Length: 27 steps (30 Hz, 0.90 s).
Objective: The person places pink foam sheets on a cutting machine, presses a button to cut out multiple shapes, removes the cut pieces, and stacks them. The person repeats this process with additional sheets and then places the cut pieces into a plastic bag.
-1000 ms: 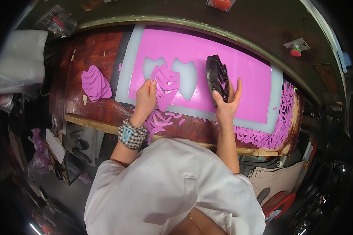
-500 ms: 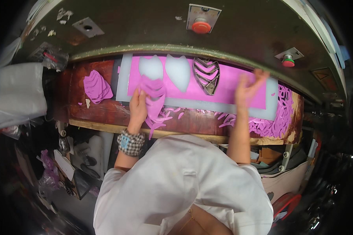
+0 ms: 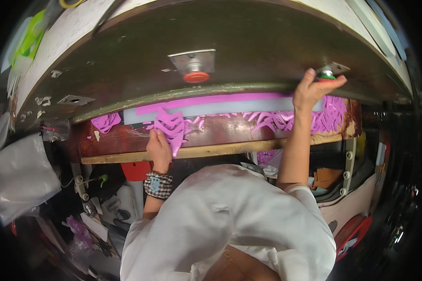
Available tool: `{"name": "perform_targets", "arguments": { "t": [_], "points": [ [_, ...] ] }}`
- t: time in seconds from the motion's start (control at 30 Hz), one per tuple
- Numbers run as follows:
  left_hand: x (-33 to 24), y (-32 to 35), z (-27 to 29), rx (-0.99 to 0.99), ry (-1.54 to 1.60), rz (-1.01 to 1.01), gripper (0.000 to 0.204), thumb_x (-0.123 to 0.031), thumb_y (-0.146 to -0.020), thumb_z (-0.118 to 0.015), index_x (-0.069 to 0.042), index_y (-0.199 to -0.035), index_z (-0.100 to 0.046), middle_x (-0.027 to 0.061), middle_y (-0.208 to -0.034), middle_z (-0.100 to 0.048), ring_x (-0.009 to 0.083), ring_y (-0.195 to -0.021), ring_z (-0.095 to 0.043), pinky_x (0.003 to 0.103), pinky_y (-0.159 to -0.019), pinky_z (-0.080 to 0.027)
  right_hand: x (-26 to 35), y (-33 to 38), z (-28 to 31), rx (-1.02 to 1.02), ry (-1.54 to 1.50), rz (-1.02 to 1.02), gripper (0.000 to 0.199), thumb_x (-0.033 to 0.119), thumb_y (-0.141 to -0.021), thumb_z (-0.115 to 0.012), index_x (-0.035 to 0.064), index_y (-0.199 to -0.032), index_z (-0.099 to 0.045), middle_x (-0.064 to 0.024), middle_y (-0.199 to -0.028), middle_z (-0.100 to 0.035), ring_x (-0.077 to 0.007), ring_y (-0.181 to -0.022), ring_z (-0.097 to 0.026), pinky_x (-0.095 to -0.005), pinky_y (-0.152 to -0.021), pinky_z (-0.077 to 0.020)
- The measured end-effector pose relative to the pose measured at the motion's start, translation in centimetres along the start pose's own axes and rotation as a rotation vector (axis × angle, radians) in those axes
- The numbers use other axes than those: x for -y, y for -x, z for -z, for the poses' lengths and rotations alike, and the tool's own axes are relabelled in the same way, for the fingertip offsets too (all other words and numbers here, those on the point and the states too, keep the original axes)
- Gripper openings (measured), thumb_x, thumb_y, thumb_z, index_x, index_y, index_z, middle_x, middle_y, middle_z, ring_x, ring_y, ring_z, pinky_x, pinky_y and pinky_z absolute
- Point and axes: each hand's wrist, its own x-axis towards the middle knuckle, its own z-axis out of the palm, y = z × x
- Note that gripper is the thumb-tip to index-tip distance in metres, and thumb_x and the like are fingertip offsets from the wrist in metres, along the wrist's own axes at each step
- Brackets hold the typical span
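My left hand [image 3: 160, 149] is closed on a slotted, leaf-shaped pink sheet cut-out [image 3: 172, 130] and holds it over the front of the worktable. My right hand [image 3: 314, 91] is raised to the green push button [image 3: 327, 75] on the machine's dark front, its thumb and fingers spread; whether it presses the button I cannot tell. Beneath the machine, only the near strip of a pink sheet [image 3: 211, 101] shows, lying on a pale board [image 3: 229, 108]. The rest of that sheet is hidden by the dark green machine body [image 3: 126, 51].
A red button [image 3: 195, 76] sticks out of the machine's front. More pink cut-outs [image 3: 106, 122] lie at the table's left end. Thin pink offcuts [image 3: 330, 115] heap up at its right. A wooden edge [image 3: 211, 151] runs along the front, and clear plastic [image 3: 23, 173] hangs at left.
My right hand has risen from over the pink sheet to the green button. The machine body now covers the metal cutter and pale openings seen before. My left hand still grips the cut-out.
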Motion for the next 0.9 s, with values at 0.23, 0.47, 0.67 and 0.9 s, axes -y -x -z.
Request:
{"name": "perform_targets", "arguments": {
  "t": [0.23,0.47,0.67,0.9],
  "points": [
    [6.4,-0.8,-0.4,0.004,0.214,0.11,0.033,-0.025,-0.101,-0.044,0.003,-0.11,-0.059,0.0132,-0.087,-0.064,0.0228,-0.075,-0.06,0.037,-0.068,-0.047,4.5,13.3,3.4,0.54,0.042,-0.439,0.045,0.019,-0.086,-0.06,-0.0037,-0.124,-0.051,-0.0271,-0.124,-0.055,-0.0359,-0.119,-0.052,-0.043,-0.102,-0.0393],
    [9.6,-5.2,-1.3,0.221,0.17,-0.053,0.046,-0.028,-0.102,-0.04,0.011,-0.123,-0.05,0.026,-0.114,-0.061,0.0318,-0.1,-0.059,0.039,-0.091,-0.043,3.8,22.0,2.2,0.686,-0.197,-0.051,0.013,0.018,-0.082,-0.064,0.0049,-0.083,-0.066,-0.0158,-0.077,-0.063,-0.0349,-0.081,-0.061,-0.0466,-0.078,-0.0466],
    [9.8,-3.7,-2.6,0.227,0.639,-0.068,0.042,-0.027,-0.102,-0.042,0.009,-0.122,-0.051,0.0196,-0.115,-0.059,0.0265,-0.103,-0.058,0.036,-0.091,-0.045,3.4,21.2,2.6,0.665,-0.178,-0.072,0.012,0.015,-0.084,-0.061,0.0044,-0.081,-0.066,-0.0166,-0.081,-0.063,-0.0355,-0.081,-0.06,-0.047,-0.077,-0.0474],
    [6.3,-3.9,-2.6,0.001,0.994,-0.166,0.037,-0.034,-0.099,-0.043,0.0,-0.102,-0.055,0.0071,-0.091,-0.053,0.0194,-0.085,-0.054,0.035,-0.079,-0.047,4.8,18.2,-5.8,0.355,-0.409,0.055,0.063,0.016,-0.078,-0.07,0.0084,-0.135,-0.047,-0.0245,-0.129,-0.048,-0.0408,-0.116,-0.048,-0.0462,-0.096,-0.0431]
  ]
}}
